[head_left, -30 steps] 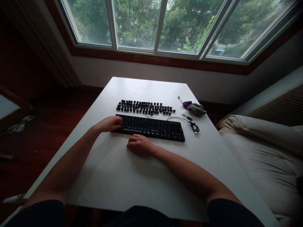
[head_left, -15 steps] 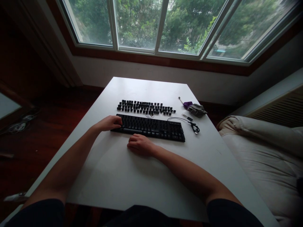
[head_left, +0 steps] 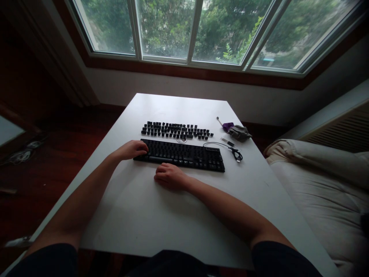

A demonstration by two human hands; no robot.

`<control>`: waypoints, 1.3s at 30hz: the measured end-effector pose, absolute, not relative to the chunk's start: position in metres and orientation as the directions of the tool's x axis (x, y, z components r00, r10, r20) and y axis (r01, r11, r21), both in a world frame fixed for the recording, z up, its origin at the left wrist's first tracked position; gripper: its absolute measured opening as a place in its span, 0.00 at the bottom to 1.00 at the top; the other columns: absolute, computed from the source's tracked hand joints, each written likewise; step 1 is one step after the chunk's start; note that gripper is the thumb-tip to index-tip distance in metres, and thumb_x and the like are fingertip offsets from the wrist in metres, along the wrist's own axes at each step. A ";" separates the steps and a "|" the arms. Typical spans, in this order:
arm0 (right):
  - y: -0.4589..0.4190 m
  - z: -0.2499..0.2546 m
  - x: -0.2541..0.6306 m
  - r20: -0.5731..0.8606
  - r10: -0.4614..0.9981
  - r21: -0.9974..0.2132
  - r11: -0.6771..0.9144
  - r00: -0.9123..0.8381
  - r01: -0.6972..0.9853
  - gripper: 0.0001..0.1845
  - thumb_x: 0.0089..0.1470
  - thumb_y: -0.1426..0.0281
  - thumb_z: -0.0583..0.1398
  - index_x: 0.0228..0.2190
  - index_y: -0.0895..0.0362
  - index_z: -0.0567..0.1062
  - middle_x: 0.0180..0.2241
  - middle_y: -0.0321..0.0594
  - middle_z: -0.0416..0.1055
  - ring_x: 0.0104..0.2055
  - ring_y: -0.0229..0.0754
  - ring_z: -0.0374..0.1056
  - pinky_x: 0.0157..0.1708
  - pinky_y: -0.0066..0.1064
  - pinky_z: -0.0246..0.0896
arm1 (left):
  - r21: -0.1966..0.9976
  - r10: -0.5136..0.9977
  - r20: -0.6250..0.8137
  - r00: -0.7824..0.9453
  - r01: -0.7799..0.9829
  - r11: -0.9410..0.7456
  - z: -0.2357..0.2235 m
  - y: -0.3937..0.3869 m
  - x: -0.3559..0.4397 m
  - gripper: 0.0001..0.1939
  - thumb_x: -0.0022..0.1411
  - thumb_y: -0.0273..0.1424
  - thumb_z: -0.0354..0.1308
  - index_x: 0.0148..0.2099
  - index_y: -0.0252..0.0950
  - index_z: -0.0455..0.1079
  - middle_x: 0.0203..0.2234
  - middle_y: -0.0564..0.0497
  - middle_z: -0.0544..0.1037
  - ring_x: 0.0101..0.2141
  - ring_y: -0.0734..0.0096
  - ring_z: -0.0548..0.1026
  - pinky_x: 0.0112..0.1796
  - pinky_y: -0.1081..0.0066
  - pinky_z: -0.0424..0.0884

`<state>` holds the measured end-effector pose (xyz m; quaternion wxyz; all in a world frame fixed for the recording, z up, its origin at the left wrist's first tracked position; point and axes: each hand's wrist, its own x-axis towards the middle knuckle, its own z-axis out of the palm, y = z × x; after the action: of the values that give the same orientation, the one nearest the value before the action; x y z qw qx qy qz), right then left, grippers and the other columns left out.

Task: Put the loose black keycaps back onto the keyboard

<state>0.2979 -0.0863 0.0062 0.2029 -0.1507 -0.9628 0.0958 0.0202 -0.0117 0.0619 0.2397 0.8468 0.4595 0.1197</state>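
Observation:
A black keyboard (head_left: 187, 156) lies across the middle of a white table (head_left: 173, 219). My left hand (head_left: 133, 149) sits at its left end, fingers curled over the edge and gripping it. Just in front of the keyboard's near edge, my right hand (head_left: 168, 176) rests on the table with its fingers curled in; what they hold, if anything, is hidden. Rows of loose black keycaps (head_left: 175, 130) lie behind the keyboard, and a small wire ring (head_left: 181, 141) rests between the two.
The keyboard's black cable (head_left: 235, 153) coils at its right end. Further back on the right lie a purple-handled tool (head_left: 227, 125) and a crumpled grey cloth (head_left: 240, 133). A pale cushion (head_left: 317, 184) borders the table's right side. Windows (head_left: 190, 27) stand behind.
Hardly anything has changed. The view shifted slightly, and both hands stay where they were.

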 end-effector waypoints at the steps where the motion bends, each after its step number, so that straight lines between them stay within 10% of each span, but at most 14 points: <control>1: -0.087 0.007 0.298 0.361 0.330 -0.247 0.936 -0.872 0.252 0.11 0.67 0.65 0.56 0.40 0.54 0.77 0.40 0.42 0.72 0.42 0.42 0.62 0.45 0.33 0.58 | 0.505 0.828 -0.011 0.561 0.717 -0.479 0.063 -0.012 0.020 0.17 0.63 0.45 0.57 0.42 0.39 0.79 0.38 0.49 0.80 0.37 0.65 0.76 0.40 0.69 0.71; 24: -0.088 0.010 0.298 0.345 0.340 -0.249 0.932 -0.875 0.263 0.12 0.67 0.65 0.55 0.39 0.55 0.78 0.40 0.42 0.72 0.42 0.42 0.62 0.46 0.34 0.57 | 0.317 0.820 -0.014 0.573 0.780 -0.539 0.065 -0.017 0.029 0.13 0.65 0.40 0.54 0.41 0.40 0.76 0.38 0.49 0.78 0.37 0.64 0.73 0.37 0.69 0.65; 39: -0.088 0.009 0.299 0.347 0.350 -0.255 0.928 -0.870 0.271 0.11 0.66 0.66 0.56 0.39 0.54 0.78 0.40 0.42 0.72 0.41 0.41 0.62 0.46 0.34 0.58 | 0.444 0.788 -0.040 0.615 0.717 -0.537 0.065 -0.013 0.023 0.11 0.64 0.41 0.57 0.42 0.40 0.75 0.37 0.50 0.79 0.38 0.64 0.74 0.39 0.68 0.67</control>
<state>0.2988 -0.0877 0.0094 0.1973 -0.1613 -0.9618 0.0996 0.0227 -0.0126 0.0652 0.2136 0.8728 0.4310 0.0829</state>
